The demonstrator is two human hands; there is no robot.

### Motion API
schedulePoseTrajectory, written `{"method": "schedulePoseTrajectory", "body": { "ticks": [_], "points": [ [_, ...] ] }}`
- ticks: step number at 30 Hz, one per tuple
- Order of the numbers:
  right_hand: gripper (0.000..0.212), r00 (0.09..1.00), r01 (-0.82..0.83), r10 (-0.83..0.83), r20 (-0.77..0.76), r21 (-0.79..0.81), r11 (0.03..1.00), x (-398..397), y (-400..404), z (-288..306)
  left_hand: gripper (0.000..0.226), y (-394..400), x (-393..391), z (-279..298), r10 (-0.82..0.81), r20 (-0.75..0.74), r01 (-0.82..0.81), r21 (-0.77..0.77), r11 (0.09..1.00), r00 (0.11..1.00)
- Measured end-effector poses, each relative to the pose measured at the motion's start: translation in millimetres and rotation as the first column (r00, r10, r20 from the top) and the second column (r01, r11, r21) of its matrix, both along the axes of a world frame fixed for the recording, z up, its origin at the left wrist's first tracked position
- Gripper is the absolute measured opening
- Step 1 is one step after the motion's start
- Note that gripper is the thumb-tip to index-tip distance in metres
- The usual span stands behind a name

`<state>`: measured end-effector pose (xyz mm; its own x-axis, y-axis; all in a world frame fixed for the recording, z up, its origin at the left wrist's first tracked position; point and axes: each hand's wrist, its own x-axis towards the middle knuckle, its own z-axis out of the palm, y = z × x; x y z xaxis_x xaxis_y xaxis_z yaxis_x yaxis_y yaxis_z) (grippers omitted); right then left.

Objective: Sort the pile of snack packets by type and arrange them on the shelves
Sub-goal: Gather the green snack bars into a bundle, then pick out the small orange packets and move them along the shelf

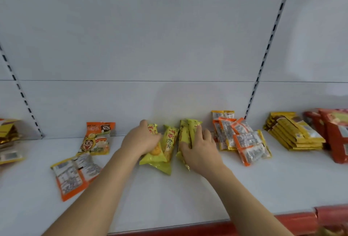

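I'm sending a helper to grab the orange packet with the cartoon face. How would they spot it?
On the white shelf, look left of the two hands. The orange cartoon packet leans upright against the back wall. Unlike the orange packet lying flat before it, it shows a grinning round-eyed face.

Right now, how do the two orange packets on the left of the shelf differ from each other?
The rear orange packet leans upright against the back panel; the front orange packet lies flat on the shelf. The rear one shows its cartoon-face front; the front one shows its printed back label. The rear one stands roughly square to the shelf; the front one lies skewed. Both are orange-edged and untouched by either hand.
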<state>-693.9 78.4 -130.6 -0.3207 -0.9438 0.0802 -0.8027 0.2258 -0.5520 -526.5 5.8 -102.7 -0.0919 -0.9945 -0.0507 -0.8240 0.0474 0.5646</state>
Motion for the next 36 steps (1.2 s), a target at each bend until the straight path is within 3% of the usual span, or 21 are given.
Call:
{"method": "schedulePoseTrajectory", "body": {
  "ticks": [2, 5, 7, 9, 12, 14, 18, 22, 25, 29, 31, 34, 36],
  "points": [
    [0.068, 0.999, 0.021, -0.020, -0.027, 0.048, 0.999, -2, -1, 3, 0.059, 0, 5, -3, -0.006, 0.096, 0.009, -0.028, 1.000, 0.995],
    [0.045, 0.993, -0.061, 0.065, -0.100, 0.045, 0.997, 5, -1, 1, 0.056, 3, 1, -14, -0.031, 0.021, 0.032, -0.049, 0.998, 0.999],
    [0.031, 0.974, -0.154, 0.160, -0.158, 0.045, 0.987, 12, -5, -5, 0.063, 7, -5, -18, -0.045, -0.035, 0.043, -0.047, 0.998, 0.998],
    [0.028, 0.962, -0.205, 0.212, -0.170, 0.059, 0.977, 9, -15, -16, 0.080, 8, -6, -17, -0.083, 0.006, 0.083, -0.018, 0.996, 0.997],
    [0.036, 0.953, -0.211, 0.229, -0.198, 0.106, 0.972, 13, -16, -3, 0.094, 8, 0, -18, -0.137, 0.155, 0.135, 0.026, 0.991, 0.978],
    [0.058, 0.981, -0.127, 0.134, -0.144, 0.058, 0.990, 9, -15, -1, 0.095, 8, 2, -23, -0.156, 0.204, 0.161, -0.010, 0.987, 0.967],
    [0.066, 0.973, -0.133, 0.140, -0.184, 0.050, 0.990, 6, -14, -3, 0.095, 7, 4, -27, -0.151, 0.069, 0.155, -0.058, 0.986, 0.986],
    [0.060, 0.939, -0.178, 0.128, -0.318, -0.133, 0.975, 16, -12, 13, 0.080, 15, 24, -13, -0.067, -0.047, 0.051, -0.286, 0.957, 0.997],
    [0.059, 0.909, -0.313, 0.228, -0.350, -0.209, 0.927, 53, -8, 21, 0.067, 24, 50, -1, 0.001, -0.090, -0.041, -0.440, 0.897, 0.996],
    [0.082, 0.803, -0.508, 0.409, -0.434, -0.139, 0.850, 106, -1, 17, 0.068, 34, 97, -4, 0.113, 0.064, -0.052, -0.605, 0.794, 0.992],
    [0.085, 0.754, -0.570, 0.476, -0.453, -0.090, 0.817, 128, 1, 15, 0.062, 40, 126, -6, 0.182, 0.189, -0.048, -0.555, 0.830, 0.965],
    [0.077, 0.718, -0.596, 0.518, -0.465, -0.027, 0.802, 163, 1, 11, 0.059, 47, 168, -10, 0.217, 0.376, -0.102, -0.302, 0.948, 0.901],
    [0.065, 0.718, -0.584, 0.520, -0.463, 0.007, 0.812, 186, -1, 5, 0.062, 50, 187, -15, 0.184, 0.448, -0.122, -0.163, 0.979, 0.875]
  ]
}}
